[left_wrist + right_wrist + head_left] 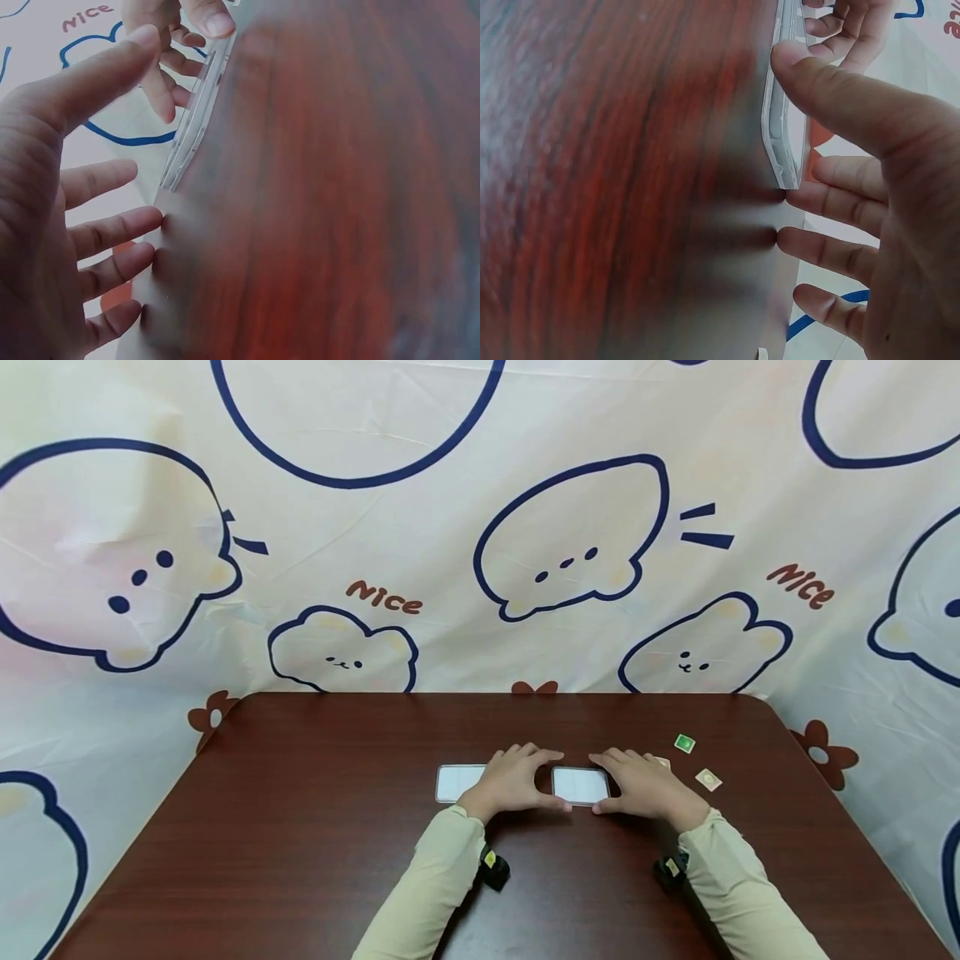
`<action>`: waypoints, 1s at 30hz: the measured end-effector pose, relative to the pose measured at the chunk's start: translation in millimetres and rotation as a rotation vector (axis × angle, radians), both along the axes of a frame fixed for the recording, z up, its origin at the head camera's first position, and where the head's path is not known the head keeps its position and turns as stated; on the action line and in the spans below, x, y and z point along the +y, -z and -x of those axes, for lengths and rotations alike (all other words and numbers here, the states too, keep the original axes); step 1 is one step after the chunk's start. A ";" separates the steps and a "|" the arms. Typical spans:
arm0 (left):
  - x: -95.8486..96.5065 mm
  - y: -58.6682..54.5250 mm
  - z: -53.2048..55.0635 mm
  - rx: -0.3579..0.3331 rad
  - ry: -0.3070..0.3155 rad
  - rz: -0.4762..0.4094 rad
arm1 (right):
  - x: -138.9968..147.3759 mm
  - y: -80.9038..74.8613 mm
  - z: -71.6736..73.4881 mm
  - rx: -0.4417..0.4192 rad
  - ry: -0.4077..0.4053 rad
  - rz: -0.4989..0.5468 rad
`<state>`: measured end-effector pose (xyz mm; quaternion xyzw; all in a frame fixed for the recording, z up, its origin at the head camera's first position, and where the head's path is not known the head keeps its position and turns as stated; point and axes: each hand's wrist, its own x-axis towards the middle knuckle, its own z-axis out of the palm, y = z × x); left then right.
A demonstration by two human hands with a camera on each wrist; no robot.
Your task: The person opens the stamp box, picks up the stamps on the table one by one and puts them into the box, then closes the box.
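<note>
Head view: the flat, white-faced rectangular case with a clear plastic rim (581,786) lies on the desk between your two hands, its long sides running from one hand toward the other. Your bare left hand (512,781) is at one end, fingers extended and thumb spread away from them; your bare right hand (641,785) mirrors it at the other end, its thumb and index finger reaching around the corners. Neither hand is curled round the case; whether a fingertip touches the rim you cannot tell for sure. The facing hands probably frame it so that both ends can be steadied or adjusted evenly, and lying flat keeps it stable without support.

Just beyond the back of your left hand, partly covered by it, lies a second flat, white rectangular case (456,783), apparently set aside clear of your fingers. On the outer side of your right hand are a small green square piece with a pale border (684,743) and a small cream square piece (708,779), near that hand yet outside its grasp; another pale piece (663,762) peeks out behind its knuckles. Under everything spreads the dark reddish-brown wood-grain desk (300,860).
</note>
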<state>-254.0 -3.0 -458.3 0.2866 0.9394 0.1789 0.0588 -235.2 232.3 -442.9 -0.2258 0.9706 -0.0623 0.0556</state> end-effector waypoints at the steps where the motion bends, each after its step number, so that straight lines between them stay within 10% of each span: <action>1: 0.1 0.8 -0.4 -0.002 0.001 -0.002 | -0.3 0.5 -0.5 0.000 -0.001 0.001; 30: 5.1 7.8 4.5 -0.049 -0.012 -0.001 | -7.6 -2.2 2.2 -0.111 0.035 0.059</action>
